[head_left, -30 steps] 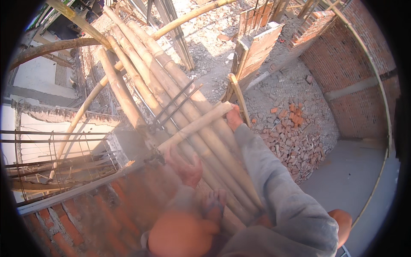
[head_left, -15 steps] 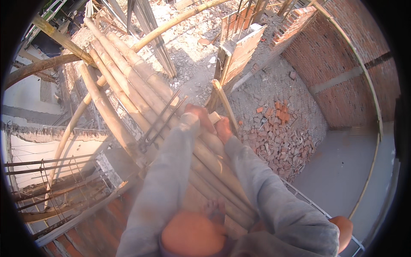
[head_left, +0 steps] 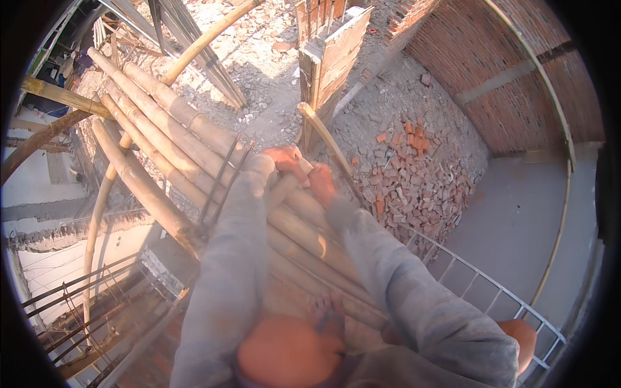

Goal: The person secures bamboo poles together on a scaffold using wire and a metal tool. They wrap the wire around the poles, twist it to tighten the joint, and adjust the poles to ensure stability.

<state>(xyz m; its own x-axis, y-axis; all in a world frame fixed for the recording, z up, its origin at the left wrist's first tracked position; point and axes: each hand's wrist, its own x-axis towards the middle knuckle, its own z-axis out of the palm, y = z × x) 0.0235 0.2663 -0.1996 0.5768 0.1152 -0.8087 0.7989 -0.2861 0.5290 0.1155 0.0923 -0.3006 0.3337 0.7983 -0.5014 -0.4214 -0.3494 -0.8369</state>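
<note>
Both of my hands are closed round a short, pale piece of wood or bamboo (head_left: 305,166) above the far part of a bamboo pole platform (head_left: 297,226). My left hand (head_left: 283,159) wraps the piece from the left, its fingers toward the right hand. Close beside it and slightly nearer me, my right hand (head_left: 321,182) grips it too. Most of the piece is hidden by the fingers. Two thin steel rods (head_left: 223,178) stick up at an angle left of my left hand. A split bamboo strip (head_left: 326,139) leans just beyond my right hand.
Below on the right lie a heap of broken bricks (head_left: 414,200) and a metal ladder (head_left: 482,284). A brick wall (head_left: 485,58) rises behind them. A boarded column (head_left: 333,58) stands ahead. Rusty reinforcing bars (head_left: 84,304) lie at lower left.
The view has swung slightly, so the surroundings sit farther left and more of the ladder shows. Both hands stay on the piece, which has tilted between them.
</note>
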